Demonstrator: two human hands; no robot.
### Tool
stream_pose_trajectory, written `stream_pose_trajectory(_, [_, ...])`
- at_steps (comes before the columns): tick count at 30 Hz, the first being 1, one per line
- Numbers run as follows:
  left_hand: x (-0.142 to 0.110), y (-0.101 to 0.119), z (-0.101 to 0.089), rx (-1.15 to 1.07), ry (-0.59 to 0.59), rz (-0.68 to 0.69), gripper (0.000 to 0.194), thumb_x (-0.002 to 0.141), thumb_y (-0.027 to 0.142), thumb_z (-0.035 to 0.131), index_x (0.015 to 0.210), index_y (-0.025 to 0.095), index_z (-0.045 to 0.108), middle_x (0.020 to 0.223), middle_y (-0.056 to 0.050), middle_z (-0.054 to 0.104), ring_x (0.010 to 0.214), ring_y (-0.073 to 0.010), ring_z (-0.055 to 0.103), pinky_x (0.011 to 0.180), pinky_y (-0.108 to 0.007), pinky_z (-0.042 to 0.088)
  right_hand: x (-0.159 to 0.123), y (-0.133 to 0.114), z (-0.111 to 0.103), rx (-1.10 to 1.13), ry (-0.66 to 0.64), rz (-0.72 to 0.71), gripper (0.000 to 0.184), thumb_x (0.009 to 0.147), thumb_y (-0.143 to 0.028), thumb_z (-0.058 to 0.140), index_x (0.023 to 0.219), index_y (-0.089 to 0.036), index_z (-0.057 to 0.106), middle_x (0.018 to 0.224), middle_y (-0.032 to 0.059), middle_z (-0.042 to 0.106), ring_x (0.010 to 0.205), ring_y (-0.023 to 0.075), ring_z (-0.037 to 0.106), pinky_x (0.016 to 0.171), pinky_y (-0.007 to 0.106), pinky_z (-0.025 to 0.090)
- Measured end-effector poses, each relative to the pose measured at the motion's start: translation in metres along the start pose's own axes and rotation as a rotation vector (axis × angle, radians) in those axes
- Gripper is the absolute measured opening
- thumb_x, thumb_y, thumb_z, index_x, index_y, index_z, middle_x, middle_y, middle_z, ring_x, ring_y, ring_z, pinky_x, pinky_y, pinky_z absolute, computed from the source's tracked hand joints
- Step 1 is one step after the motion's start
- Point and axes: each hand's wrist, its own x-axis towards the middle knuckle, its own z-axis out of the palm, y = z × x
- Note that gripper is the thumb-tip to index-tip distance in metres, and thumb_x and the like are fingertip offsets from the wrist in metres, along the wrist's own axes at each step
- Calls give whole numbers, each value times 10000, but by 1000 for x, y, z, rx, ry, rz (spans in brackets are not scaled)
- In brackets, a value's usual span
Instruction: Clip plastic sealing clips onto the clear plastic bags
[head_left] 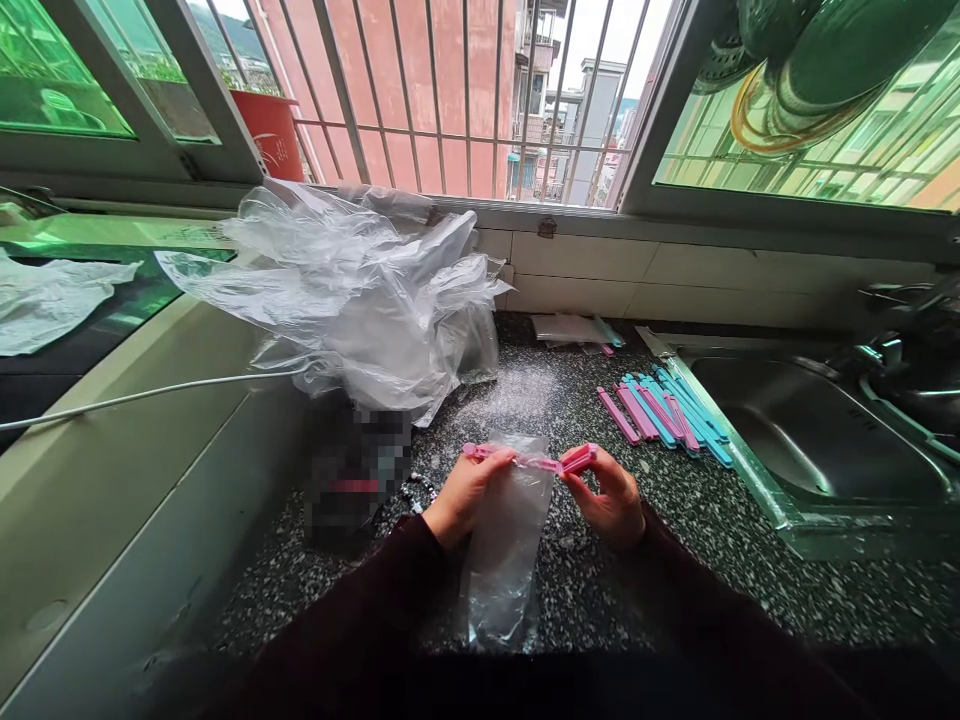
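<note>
A clear plastic bag hangs down between my hands over the speckled counter. Across its top runs a pink bag clip. My left hand is closed on the clip's left part and the bag's upper edge, thumb on top. My right hand pinches the clip's right end, where pink pieces lie at an angle; I cannot tell whether the clip is fastened. To the right, several pink bag clips and blue bag clips lie in a loose pile, apart from my hands.
A heap of clear plastic bags stands at the back left, with a white cable leading to it. Flat packets lie by the tiled wall. At right is a steel sink. A blurred dark object sits left of my hands.
</note>
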Motion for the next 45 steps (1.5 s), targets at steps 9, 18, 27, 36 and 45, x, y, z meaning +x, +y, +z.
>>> stream_pose_trajectory(9, [0, 0, -1, 94, -59, 70, 338, 603, 410, 709, 724, 100, 657, 649, -23, 614, 612, -121, 516, 610, -224, 379, 6, -3, 0, -71, -106, -97, 331, 808, -102, 519, 1101, -245, 573, 849, 61, 624, 749, 162, 605, 650, 293, 529])
stream_pose_trajectory(18, [2, 1, -5, 140, -135, -6, 372, 619, 398, 701, 859, 114, 695, 765, -63, 672, 731, -171, 590, 731, -262, 417, 4, 2, 2, -116, -179, -67, 339, 818, -100, 509, 1125, -227, 576, 839, 68, 597, 725, 150, 591, 632, 264, 523])
stream_pose_trajectory(27, [3, 4, -7, 133, -275, -36, 433, 596, 363, 733, 938, 105, 670, 893, -89, 680, 875, -213, 581, 845, -312, 383, 1, 5, 3, -143, -240, -59, 326, 834, -125, 492, 1137, -210, 578, 806, 59, 570, 695, 138, 566, 613, 253, 512])
stream_pose_trajectory(36, [4, 4, -7, 118, -206, 64, 343, 617, 378, 726, 819, 119, 628, 750, -25, 633, 707, -132, 534, 699, -242, 375, -1, 9, 4, -252, -273, -59, 317, 845, -143, 470, 1131, -216, 585, 792, 57, 548, 682, 137, 549, 599, 254, 508])
stream_pose_trajectory(45, [11, 3, -14, 198, 26, 100, 433, 591, 526, 677, 668, 118, 553, 597, 23, 517, 558, -84, 419, 566, -214, 310, 0, 8, 4, -128, -221, 219, 293, 805, -292, 551, 1076, -183, 569, 800, 45, 562, 574, 111, 506, 551, 252, 481])
